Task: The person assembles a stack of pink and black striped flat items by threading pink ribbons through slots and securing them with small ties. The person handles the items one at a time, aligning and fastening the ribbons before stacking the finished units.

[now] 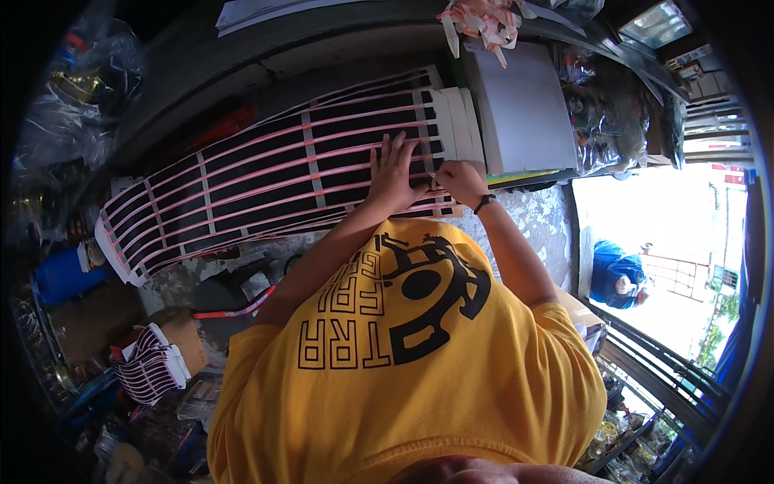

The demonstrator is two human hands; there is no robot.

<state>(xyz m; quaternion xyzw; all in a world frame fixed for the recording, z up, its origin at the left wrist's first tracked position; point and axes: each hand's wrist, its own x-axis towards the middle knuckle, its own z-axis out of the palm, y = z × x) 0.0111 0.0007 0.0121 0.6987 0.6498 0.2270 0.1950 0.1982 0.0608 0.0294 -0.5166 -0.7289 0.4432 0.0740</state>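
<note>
A long table (pixel 532 218) carries a wide black sheet (pixel 266 181) crossed by pink strips and white bands, stretching leftward. Beside its right end lies a white board (pixel 520 113), with plastic-wrapped clutter (pixel 613 121) beyond. The left hand (pixel 395 173) presses flat, fingers spread, on the sheet; the right hand (pixel 459 181) pinches narrowly at a pink strip near its edge.

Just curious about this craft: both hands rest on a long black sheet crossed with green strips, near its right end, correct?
Not quite. In the head view the left hand and right hand do rest near the right end of the long black sheet, but its strips are pink and white, not green.
</note>
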